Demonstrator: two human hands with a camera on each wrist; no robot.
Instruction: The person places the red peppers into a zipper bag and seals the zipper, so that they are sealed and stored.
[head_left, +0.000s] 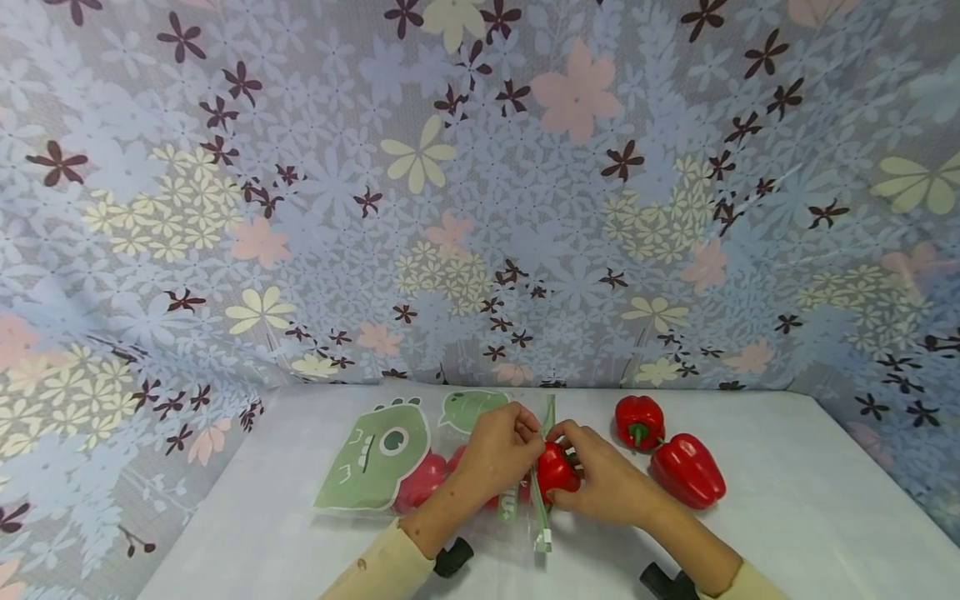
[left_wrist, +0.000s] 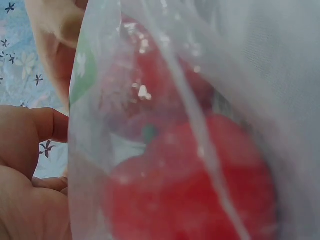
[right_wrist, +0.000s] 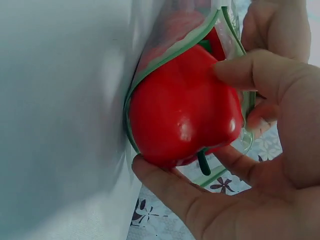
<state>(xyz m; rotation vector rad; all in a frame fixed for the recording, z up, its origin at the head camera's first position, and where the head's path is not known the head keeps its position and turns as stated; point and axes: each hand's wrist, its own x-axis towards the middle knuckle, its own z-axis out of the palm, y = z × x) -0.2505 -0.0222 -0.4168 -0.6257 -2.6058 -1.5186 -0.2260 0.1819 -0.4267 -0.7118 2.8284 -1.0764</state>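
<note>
some peppers (head_left: 422, 482) lie in the bag (head_left: 367, 454); left hand (head_left: 495, 447) holds its rim (head_left: 543, 533), right hand (head_left: 606, 481) another pepper (right_wrist: 182, 105).

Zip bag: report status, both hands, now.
Left hand pinches zip bag at its mouth. Right hand grips red bell pepper, partly inside. Bag edge close against it; might snag.

The sleeves (head_left: 386, 568) are cream (wrist devices (head_left: 453, 557) black).

Pepper (right_wrist: 175, 110) fills most of mouth of bag (head_left: 367, 467). Loose peppers (head_left: 687, 471) obstruct right side; worktop (head_left: 787, 483) passable outboard.
</note>
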